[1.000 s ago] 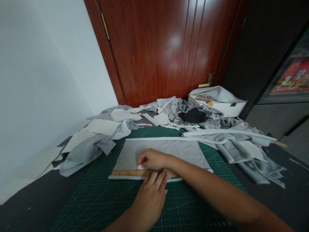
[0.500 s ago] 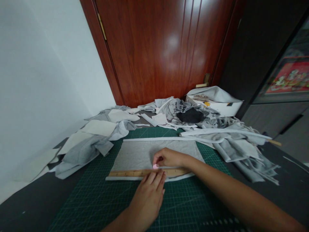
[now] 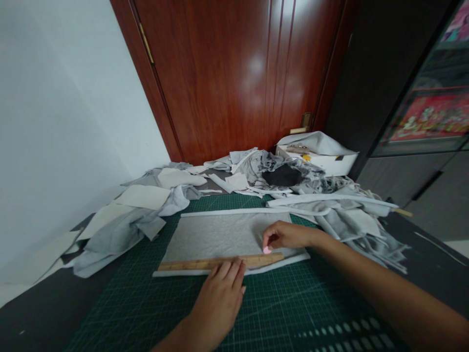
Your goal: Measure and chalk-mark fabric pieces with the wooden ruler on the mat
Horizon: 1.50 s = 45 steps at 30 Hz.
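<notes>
A grey fabric piece (image 3: 212, 235) with white bands along its far and near edges lies on the green cutting mat (image 3: 135, 308). Across its near side rests a wooden ruler (image 3: 183, 264), just inside the near band. My left hand (image 3: 219, 296) presses down on the ruler's near edge around its middle, fingers stretched out flat. Pinched in the fingertips of my right hand (image 3: 284, 234) is a small pink piece of tailor's chalk (image 3: 266, 250), held at the ruler's far edge near its right end.
Grey and white fabric pieces (image 3: 142, 196) lie along the wall at left. Behind the mat, more scraps (image 3: 252, 166) surround a black cloth (image 3: 282, 175). A white box (image 3: 335, 166) stands at back right, near a pile of grey cloth and strips (image 3: 344, 220). A wooden door (image 3: 227, 73) rises beyond.
My right hand has moved right along the ruler with the chalk, from near the middle to near its right end. My left hand still presses on the ruler. The view has shifted slightly.
</notes>
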### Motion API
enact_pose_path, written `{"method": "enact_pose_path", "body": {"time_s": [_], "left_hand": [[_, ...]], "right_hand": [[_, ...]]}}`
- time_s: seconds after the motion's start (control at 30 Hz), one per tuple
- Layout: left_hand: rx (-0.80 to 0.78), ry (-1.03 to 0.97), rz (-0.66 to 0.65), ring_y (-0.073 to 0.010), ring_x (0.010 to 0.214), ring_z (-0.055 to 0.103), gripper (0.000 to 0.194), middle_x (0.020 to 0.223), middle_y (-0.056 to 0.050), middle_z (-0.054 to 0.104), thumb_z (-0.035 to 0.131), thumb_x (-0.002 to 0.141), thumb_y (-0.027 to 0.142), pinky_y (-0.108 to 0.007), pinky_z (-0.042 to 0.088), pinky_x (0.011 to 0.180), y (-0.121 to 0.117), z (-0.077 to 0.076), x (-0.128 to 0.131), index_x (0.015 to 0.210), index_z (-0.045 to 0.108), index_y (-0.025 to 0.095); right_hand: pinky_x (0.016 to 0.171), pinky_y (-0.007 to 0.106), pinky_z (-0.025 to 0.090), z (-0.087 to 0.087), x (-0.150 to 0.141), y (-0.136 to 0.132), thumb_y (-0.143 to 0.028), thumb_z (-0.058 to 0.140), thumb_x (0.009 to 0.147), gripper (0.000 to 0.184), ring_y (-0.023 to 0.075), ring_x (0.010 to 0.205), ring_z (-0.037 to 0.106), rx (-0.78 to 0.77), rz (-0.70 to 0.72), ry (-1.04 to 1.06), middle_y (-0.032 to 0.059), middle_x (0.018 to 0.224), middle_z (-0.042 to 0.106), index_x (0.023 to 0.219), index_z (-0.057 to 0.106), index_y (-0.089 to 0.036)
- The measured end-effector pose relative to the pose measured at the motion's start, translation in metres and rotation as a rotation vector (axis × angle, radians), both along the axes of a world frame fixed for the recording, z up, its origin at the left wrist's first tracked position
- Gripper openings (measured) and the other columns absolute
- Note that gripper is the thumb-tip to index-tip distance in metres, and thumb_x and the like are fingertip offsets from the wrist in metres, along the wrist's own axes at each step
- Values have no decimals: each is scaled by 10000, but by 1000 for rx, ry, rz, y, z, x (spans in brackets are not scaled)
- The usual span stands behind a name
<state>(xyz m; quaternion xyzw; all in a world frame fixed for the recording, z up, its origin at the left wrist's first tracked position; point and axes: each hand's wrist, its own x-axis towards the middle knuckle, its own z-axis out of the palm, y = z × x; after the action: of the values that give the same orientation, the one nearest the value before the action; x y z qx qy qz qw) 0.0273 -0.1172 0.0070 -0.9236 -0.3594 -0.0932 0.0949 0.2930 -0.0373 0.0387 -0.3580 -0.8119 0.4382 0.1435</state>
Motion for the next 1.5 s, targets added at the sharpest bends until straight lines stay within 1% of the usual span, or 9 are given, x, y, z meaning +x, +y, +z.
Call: {"method": "enact_pose_path", "body": {"time_s": [0.23,0.37,0.5,0.6,0.73,0.9,1.1,1.2,1.5], "left_hand": [[24,-22,-15,-242,1120,537,362,1283,-84,593,433,946,273,-393,402,968,1,-1,0,1271,550,162],[15,-25,-25,-241,1121,535,366,1288,-88,589,421,949,274,-394,410,963,1,0,-1,1271,551,158],[6,-36,-30,-243,1135,527,377,1297,-92,583,403,954,275,-403,404,979,1,1,-2,1285,547,165],[0,-44,-24,-243,1139,524,377,1291,-88,588,402,954,276,-409,401,984,1,-1,-2,1289,547,179],[25,-41,-25,-244,1130,533,378,1290,-82,590,406,951,283,-410,408,973,2,-5,-2,1283,549,172],[46,-38,-28,-244,1136,531,374,1285,-80,594,408,952,281,-401,409,977,1,-4,-2,1279,553,172],[33,-65,-40,-242,1135,528,371,1274,-78,597,435,946,297,-405,419,977,1,-2,-3,1279,551,182],[0,-98,-44,-238,1130,525,361,1266,-69,598,470,936,293,-404,426,982,4,1,-4,1272,551,188],[-137,-247,-99,-199,1113,508,325,1214,-56,591,468,930,168,-367,453,987,12,9,-9,1243,551,193]], "right_hand": [[687,227,431,13,23,-12,-283,618,790,167,143,716,606,2,-16,-50,18,766,686,824,733,-166],[653,234,413,25,35,-17,-145,594,714,144,142,650,583,42,-49,-170,3,677,668,715,729,-196],[540,249,345,36,62,-20,-43,603,556,189,133,501,496,107,-238,-413,-13,510,590,491,650,-215],[521,255,317,36,81,-20,-24,622,518,203,133,478,483,151,-379,-497,-12,503,574,446,614,-213],[599,263,351,29,85,-14,-43,631,586,176,165,614,558,308,-435,-474,12,630,638,582,666,-215],[635,277,375,18,65,-3,-252,557,787,144,177,670,561,463,-538,-298,48,734,653,793,681,-177],[571,257,381,-17,44,18,-487,558,760,364,150,608,506,351,-786,196,-4,657,562,902,628,-159],[557,261,385,-36,41,21,-537,563,724,413,143,571,478,288,-902,344,-30,601,502,895,607,-164],[598,274,383,-51,45,7,-523,546,771,378,159,615,481,318,-886,265,-15,651,513,896,621,-174]]}}
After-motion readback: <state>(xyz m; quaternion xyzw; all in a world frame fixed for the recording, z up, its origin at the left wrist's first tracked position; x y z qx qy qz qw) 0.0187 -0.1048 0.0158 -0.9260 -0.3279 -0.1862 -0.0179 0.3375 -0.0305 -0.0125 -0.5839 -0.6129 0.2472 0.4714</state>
